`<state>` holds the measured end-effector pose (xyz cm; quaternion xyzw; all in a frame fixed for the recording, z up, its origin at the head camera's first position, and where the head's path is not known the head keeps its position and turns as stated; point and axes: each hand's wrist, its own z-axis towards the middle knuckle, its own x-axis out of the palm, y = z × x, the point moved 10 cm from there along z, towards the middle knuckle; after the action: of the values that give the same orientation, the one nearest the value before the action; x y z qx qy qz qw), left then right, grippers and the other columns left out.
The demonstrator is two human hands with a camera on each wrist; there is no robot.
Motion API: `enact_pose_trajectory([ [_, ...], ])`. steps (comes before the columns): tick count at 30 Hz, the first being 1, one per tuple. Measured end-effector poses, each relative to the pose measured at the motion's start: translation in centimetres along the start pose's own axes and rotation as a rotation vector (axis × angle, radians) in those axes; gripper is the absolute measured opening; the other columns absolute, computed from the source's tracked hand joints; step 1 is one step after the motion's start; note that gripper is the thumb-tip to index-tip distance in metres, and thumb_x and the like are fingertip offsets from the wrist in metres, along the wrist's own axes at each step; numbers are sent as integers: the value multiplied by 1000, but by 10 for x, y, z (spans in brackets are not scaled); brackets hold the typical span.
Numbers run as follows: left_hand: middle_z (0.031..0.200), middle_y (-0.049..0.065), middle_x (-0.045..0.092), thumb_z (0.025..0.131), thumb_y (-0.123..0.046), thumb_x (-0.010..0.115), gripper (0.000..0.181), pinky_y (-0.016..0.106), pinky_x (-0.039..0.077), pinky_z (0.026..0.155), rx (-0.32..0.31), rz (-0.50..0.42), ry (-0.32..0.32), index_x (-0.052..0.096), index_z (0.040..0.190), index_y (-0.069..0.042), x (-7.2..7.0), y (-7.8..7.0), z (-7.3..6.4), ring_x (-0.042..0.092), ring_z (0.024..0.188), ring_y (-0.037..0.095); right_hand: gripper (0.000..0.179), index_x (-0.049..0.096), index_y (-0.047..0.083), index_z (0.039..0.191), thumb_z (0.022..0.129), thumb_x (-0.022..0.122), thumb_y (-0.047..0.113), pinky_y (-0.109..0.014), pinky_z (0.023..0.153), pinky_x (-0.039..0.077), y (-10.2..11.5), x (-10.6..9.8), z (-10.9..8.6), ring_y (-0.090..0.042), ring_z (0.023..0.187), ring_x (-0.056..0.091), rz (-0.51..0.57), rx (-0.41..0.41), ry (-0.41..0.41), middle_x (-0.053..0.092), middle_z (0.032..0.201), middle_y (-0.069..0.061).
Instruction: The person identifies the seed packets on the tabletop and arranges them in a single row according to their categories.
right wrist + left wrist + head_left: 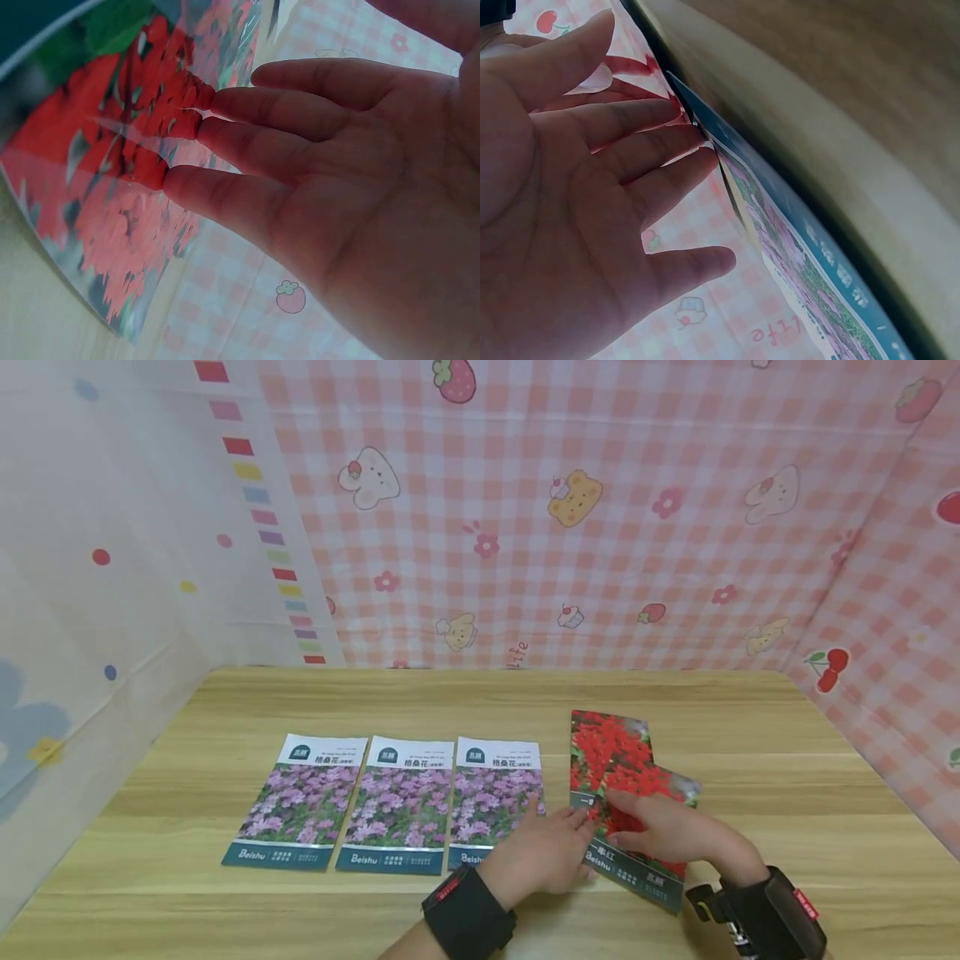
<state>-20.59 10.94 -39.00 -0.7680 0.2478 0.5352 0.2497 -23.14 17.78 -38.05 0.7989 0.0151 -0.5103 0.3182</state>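
Observation:
Two seed packets with red flowers overlap at the right of the table: the rear packet (609, 739) stands nearly straight, and the front packet (637, 878) lies slanted over it. My right hand (686, 833) rests on the front packet. In the right wrist view its straight fingers touch the red flower picture (105, 180). My left hand (542, 856) reaches to the left edge of the red packets, its fingers extended in the left wrist view. Beneath that arm, the nearest purple-flower packet (495, 785) is partly covered at its lower right.
Two more purple-flower packets, the left one (296, 802) and the middle one (397, 806), lie in the same row. A wooden table (465, 702) carries everything. Printed cloth (525, 460) hangs behind it and at both sides.

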Motion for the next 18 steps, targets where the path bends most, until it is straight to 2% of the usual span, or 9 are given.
enact_pose_trajectory([
  [6, 145, -5, 31, 85, -48, 51, 61, 51, 20, 108, -10, -2, -5, 36, 138, -22, 1, 0, 0, 27, 129, 10, 60, 41, -10, 127, 85, 60, 29, -54, 90, 43, -2, 1, 1, -29, 104, 53, 0, 15, 7, 47, 127, -29],
  [9, 145, -5, 31, 85, -47, 52, 61, 51, 19, 109, -13, 2, 0, 36, 138, -22, 2, 0, 1, 27, 129, 10, 60, 42, -10, 126, 85, 60, 30, -53, 89, 44, -2, -1, 1, -28, 101, 54, 2, 13, -3, 49, 125, -29],
  [13, 145, -5, 31, 86, -46, 52, 60, 51, 19, 109, -13, 1, -1, 36, 138, -22, 3, -1, 1, 27, 129, 10, 54, 46, -11, 122, 85, 59, 26, -54, 86, 46, -5, -15, -1, -34, 102, 54, -33, 13, -113, 54, 119, -28],
  [15, 145, -5, 31, 86, -45, 52, 60, 51, 19, 109, -9, 0, -4, 36, 138, -21, 3, -1, 1, 28, 129, 11, 50, 48, -12, 118, 86, 59, 23, -55, 83, 47, -12, -27, -4, -40, 103, 52, -41, 52, -196, 56, 115, -30],
  [18, 145, -5, 32, 86, -44, 53, 59, 51, 19, 109, 0, -6, -9, 37, 138, -20, 3, -2, -1, 28, 129, 11, 43, 53, -14, 111, 85, 58, 20, -53, 75, 50, -31, -43, -11, -39, 91, 56, -52, 148, -284, 61, 101, -28],
])
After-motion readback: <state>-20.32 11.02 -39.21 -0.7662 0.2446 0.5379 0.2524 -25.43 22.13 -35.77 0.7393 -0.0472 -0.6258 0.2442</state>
